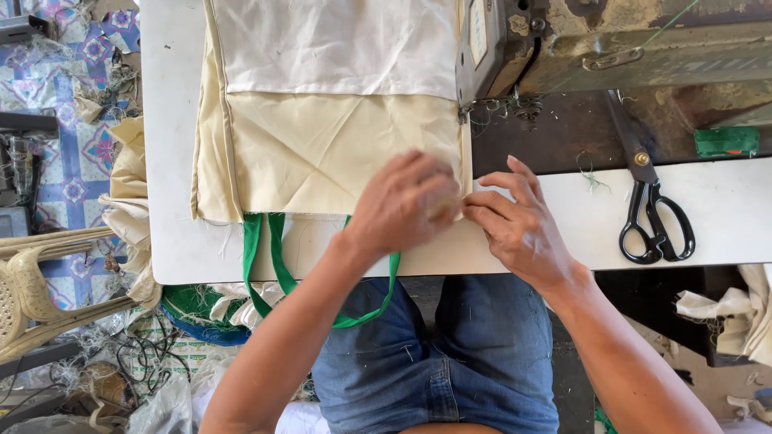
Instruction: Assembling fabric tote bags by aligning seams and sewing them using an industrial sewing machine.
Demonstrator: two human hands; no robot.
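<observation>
The left hand point(402, 201) is pressing flat, fingers spread, on the near right corner of the cream cloth bag point(322, 149) lying on the table point(173, 161) — the right hand point(515, 221) is pinching its edge just beside, below the sewing machine point(611, 40).

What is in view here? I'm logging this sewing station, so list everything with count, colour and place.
fabric: one, cream and white, on table under left hand
strap: one, green, hanging off table edge
sewing machine: one, worn grey-brown, top right
scissors: one, black handles, table right
table: one, white, centre
chair: one, cream, floor left
shorts: one, blue denim, bottom
left hand: flat on fabric
right hand: pinching fabric edge
</observation>
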